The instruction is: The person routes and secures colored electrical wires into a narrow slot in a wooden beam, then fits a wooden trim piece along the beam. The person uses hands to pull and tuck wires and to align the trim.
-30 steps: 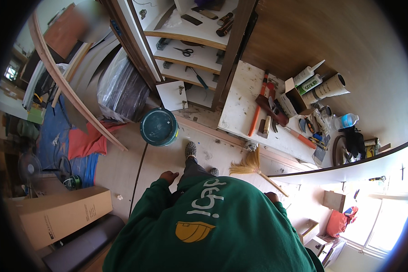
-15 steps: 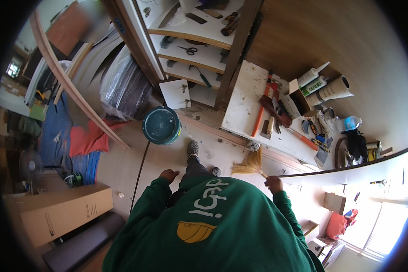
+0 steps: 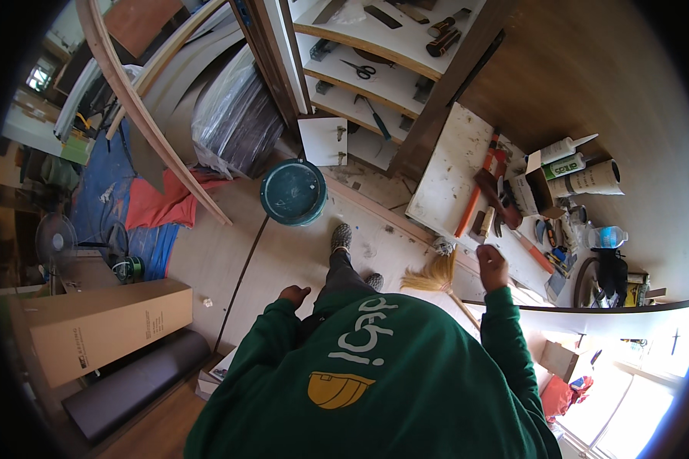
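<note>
My left hand hangs beside my leg, its fingers curled and thumb out, with nothing seen in it. My right hand is raised at the front edge of the white workbench, fingers curled in and no object showing in them. Just left of it a straw broom stands with its bristles near the bench's lower edge. Its wooden handle slants down toward my right sleeve, apart from the hand. Closest to that hand on the bench are a wood-handled tool and a dark red hand plane.
A lidded dark green bucket stands ahead on the floor. Shelves hold scissors and tools. Sealant tubes and a plastic bottle are on the bench. To my left lie a cardboard box and a dark roll.
My right hand has let go of the broom handle and moved up toward the bench. The broom stays by the bench. My view has shifted, so the surroundings sit farther right.
</note>
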